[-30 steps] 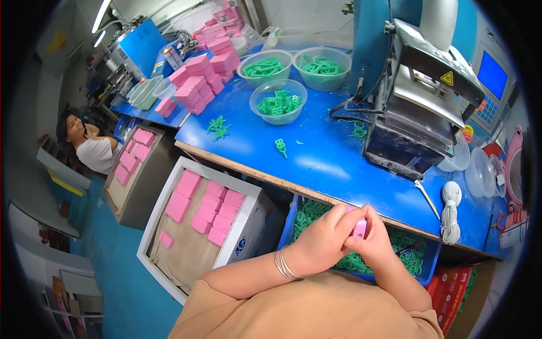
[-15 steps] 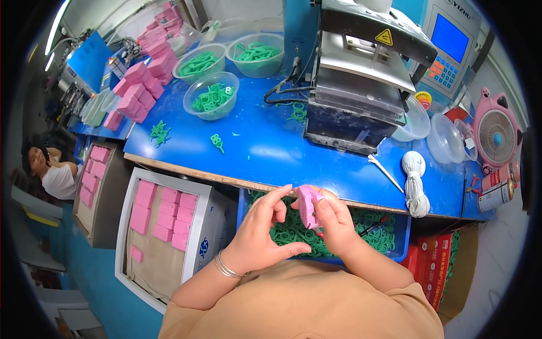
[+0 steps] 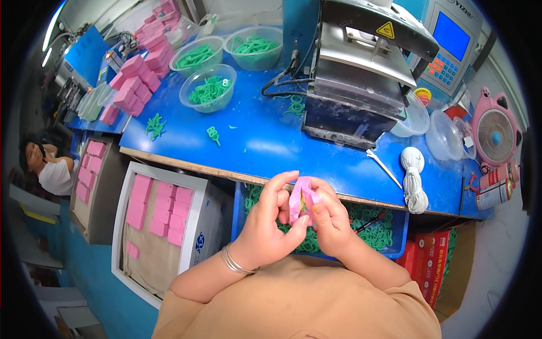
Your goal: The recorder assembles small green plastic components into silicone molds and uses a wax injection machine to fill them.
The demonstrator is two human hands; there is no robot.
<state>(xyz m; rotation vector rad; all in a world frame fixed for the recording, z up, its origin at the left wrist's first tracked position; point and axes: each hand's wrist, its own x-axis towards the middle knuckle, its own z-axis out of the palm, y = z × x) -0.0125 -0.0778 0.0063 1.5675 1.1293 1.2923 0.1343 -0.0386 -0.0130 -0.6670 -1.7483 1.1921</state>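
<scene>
Between both hands, just in front of the table edge, is a pink rubbery mould [image 3: 303,185] parted into a V. A small yellowish-green piece shows inside its gap, mostly hidden. My left hand [image 3: 265,220] grips the left flap with thumb and fingers. My right hand [image 3: 333,220] pinches the right flap, thumb on the near face. Below the hands, a blue bin [image 3: 402,248] holds many small green looped pieces [image 3: 372,233]. A dark, red-tipped tool [image 3: 371,222] lies on those pieces.
Beyond the hands stands a heated press [image 3: 355,107] on the blue table [image 3: 271,152]. Clear bowls of green pieces [image 3: 208,90] and stacked pink blocks [image 3: 132,93] are at left. A grey-framed tray [image 3: 189,226] holds more blocks. At right are a brush [image 3: 387,169], white bundle [image 3: 415,181] and pink fan [image 3: 497,133].
The pink mould has turned and its halves now spread apart. My left hand has closed in from beside it and taken hold of its left side. The whole view has shifted slightly.
</scene>
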